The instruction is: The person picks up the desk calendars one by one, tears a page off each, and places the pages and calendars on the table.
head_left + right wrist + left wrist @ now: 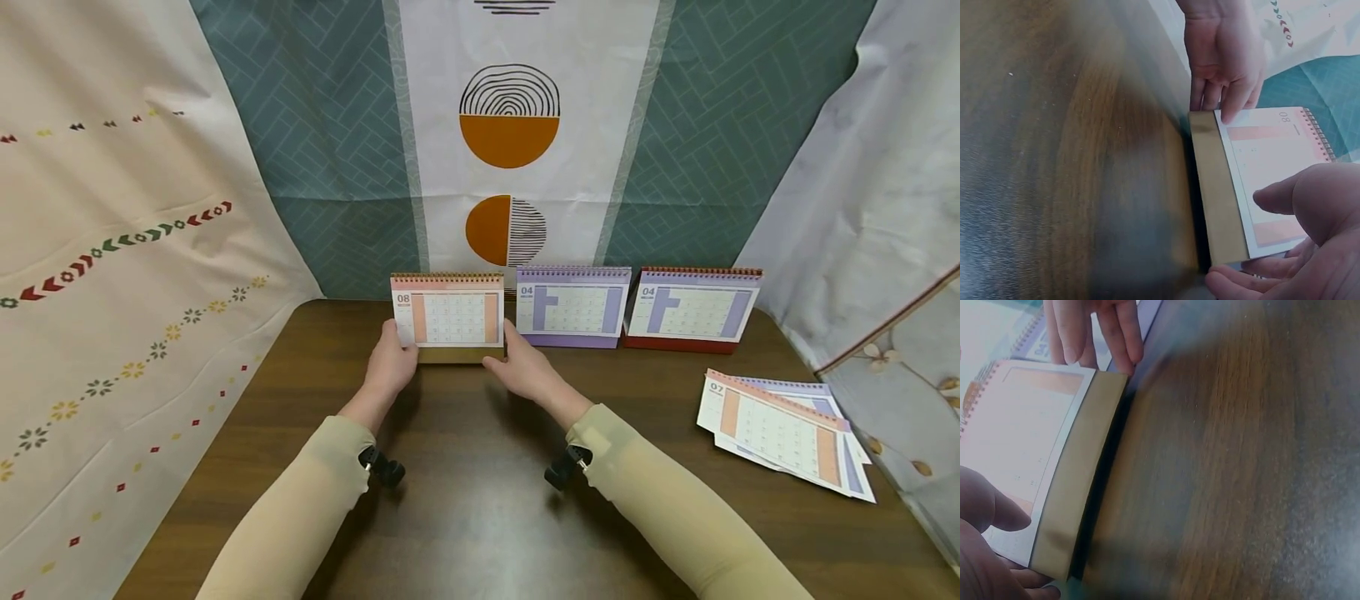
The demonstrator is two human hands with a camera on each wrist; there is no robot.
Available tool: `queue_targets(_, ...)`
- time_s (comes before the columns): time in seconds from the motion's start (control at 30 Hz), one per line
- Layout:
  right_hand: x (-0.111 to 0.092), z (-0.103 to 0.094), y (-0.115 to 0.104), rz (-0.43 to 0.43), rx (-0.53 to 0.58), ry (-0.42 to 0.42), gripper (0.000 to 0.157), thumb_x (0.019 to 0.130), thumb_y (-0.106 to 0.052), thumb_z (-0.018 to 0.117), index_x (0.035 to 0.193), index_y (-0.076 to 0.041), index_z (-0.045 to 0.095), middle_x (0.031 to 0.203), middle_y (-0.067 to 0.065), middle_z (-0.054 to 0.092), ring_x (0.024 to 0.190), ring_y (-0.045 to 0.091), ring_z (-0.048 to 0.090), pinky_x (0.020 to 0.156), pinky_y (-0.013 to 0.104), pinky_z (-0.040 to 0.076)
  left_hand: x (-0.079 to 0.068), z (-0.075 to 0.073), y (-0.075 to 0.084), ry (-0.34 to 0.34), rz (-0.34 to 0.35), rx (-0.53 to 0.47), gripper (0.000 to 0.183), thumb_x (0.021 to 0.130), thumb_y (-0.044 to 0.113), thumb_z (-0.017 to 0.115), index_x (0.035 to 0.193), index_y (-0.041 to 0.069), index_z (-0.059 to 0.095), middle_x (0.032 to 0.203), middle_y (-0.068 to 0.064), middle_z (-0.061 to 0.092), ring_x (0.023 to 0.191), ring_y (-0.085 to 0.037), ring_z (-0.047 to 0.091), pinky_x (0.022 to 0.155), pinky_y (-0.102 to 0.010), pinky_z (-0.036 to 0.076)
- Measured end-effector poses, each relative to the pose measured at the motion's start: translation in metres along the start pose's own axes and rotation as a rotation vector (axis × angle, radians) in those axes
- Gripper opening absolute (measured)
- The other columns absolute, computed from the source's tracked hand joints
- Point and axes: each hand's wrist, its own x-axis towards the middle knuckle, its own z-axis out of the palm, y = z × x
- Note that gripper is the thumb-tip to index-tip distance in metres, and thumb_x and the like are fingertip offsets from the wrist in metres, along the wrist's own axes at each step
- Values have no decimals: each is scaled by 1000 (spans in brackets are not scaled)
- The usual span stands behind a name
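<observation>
A desk calendar (457, 321) with a gold base, an "08" page and orange columns stands upright at the back of the table. At its left side, my left hand (392, 357) grips it, the thumb (1013, 512) over the page and fingers curled past the edge. My right hand (525, 360) holds the opposite side, with its thumb (1275, 197) in front and fingers (1241, 284) round the edge and partly hidden. Whether the base fully touches the table is hard to tell.
Right of it stand a purple-based desk calendar (573, 308) and a red-based one (693, 310), both showing "04". Loose calendar sheets (783, 429), one marked "07", overlap on the right of the brown table (465, 517). Patterned cloths (322, 125) hang behind and at both sides.
</observation>
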Motion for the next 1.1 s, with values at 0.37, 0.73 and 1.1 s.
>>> queue_targets(0.37,33,15,21,12,-2,49,102,105,-42,72,176,-3,11,178,20,27,158,37,40,126,53,35,15,0,0,-21,23,-6,62,112,10,53,166,-6,28,165,-31,44,153,-43,44,123,-57,38)
queue_targets(0.73,40,19,20,60,11,35,103,106,-44,70,176,-4,6,181,18,21,159,35,36,128,50,32,28,-1,-2,-55,26,14,62,112,11,53,165,-7,27,166,-33,42,152,-43,44,123,-57,37)
queue_targets(1.1,42,17,19,74,60,37,104,105,-43,71,177,-6,6,181,17,20,161,35,34,129,51,31,32,-2,-3,-77,20,-37,62,113,12,52,168,-4,27,168,-29,41,149,-41,44,122,-56,37)
